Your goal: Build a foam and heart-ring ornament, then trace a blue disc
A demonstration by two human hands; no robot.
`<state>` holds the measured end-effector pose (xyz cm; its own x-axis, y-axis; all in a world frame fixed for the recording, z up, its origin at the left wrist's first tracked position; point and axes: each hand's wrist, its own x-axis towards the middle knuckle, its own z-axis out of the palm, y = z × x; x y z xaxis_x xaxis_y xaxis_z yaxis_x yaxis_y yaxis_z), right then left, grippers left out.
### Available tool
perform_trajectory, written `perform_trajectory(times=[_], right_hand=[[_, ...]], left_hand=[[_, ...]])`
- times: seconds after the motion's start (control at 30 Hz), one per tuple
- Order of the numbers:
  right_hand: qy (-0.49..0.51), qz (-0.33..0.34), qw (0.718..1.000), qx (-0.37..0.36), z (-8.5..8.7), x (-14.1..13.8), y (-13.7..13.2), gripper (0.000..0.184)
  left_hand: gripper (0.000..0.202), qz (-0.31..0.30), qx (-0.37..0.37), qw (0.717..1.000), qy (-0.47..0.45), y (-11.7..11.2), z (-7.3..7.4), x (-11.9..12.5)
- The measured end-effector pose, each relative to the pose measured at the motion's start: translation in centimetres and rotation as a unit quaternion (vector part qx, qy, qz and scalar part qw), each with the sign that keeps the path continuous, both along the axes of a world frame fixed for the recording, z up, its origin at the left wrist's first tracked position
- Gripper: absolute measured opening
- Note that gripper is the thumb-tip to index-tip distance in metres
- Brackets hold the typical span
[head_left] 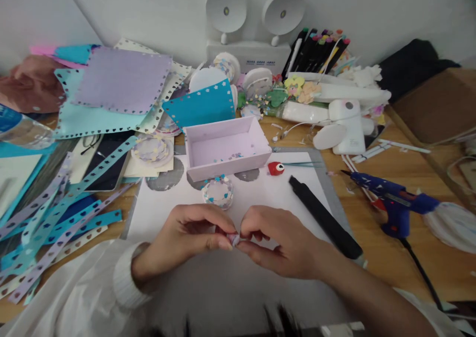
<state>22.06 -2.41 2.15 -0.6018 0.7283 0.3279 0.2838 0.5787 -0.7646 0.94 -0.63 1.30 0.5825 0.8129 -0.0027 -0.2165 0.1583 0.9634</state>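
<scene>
Bordered at twelve o'clock by a pale lilac open-topped box (226,170), with a round piece ringed in blue and white cut-outs (218,193) in between. Flanked at half past two by a thick black stick-shaped tool (323,215), at nine by punched paper strips (65,228). Gripping a small pale lilac piece (233,239) at dial centre between left hand (186,233) thumb and forefinger; meeting its right end with nearly closed right hand (280,240) fingers, grip impossible to tell.
</scene>
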Motion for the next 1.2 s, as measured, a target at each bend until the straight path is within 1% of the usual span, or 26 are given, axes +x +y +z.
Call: perform_trajectory(times=[0.07, 0.17, 0.27, 0.4, 0.57, 0.73, 0.9, 0.97, 1.0, 1.07, 1.13, 1.2], right_hand=[[0.010, -0.007, 0.999, 0.051, -0.2, 0.0, 0.1, 0.004], [0.028, -0.010, 0.994, 0.109, -0.3, 0.1, 0.2, 0.008], [0.040, -0.012, 0.993, 0.115, -0.3, 0.1, 0.2, 0.013], [0.042, -0.015, 0.993, 0.113, -0.3, 0.2, 0.1, 0.012], [-0.002, -0.024, 0.990, 0.140, -0.1, 0.3, -0.1, 0.013], [-0.058, -0.042, 0.978, 0.197, 0.1, 0.2, -0.2, 0.013], [-0.040, -0.057, 0.977, 0.204, -0.6, -0.2, -0.4, 0.012], [-0.018, -0.068, 0.983, 0.168, -0.8, -0.4, -0.6, 0.012], [-0.001, -0.075, 0.988, 0.133, -0.8, -0.6, -0.6, 0.012], [0.040, -0.096, 0.994, 0.032, -0.7, -0.8, -0.7, 0.012], [0.091, -0.116, 0.986, -0.074, -0.4, -1.0, -0.7, 0.012], [0.140, -0.136, 0.967, -0.161, -0.1, -1.1, -0.7, 0.009]], left_hand=[[0.009, -0.004, -0.024, 1.000, 0.003, -0.1, -0.1, -0.1], [0.008, -0.012, -0.050, 0.999, 0.000, -0.1, -0.2, -0.2], [0.009, -0.015, -0.062, 0.998, -0.001, -0.2, -0.3, -0.2], [0.009, -0.002, -0.059, 0.998, 0.014, -0.2, -0.4, -0.1], [0.009, 0.004, -0.063, 0.998, 0.018, -0.2, -0.4, 0.0], [0.009, 0.015, -0.065, 0.998, 0.008, -0.2, -0.4, 0.2], [0.012, 0.010, -0.066, 0.998, -0.018, -0.4, -0.4, 0.4], [0.012, 0.008, -0.063, 0.998, -0.019, -0.4, -0.3, 0.4], [0.011, 0.007, -0.061, 0.998, -0.019, -0.4, -0.3, 0.4], [0.011, 0.002, -0.056, 0.998, -0.022, -0.4, -0.2, 0.4], [0.012, -0.013, -0.053, 0.998, -0.035, -0.4, 0.0, 0.3], [0.013, -0.031, -0.055, 0.997, -0.050, -0.4, 0.0, 0.1]])
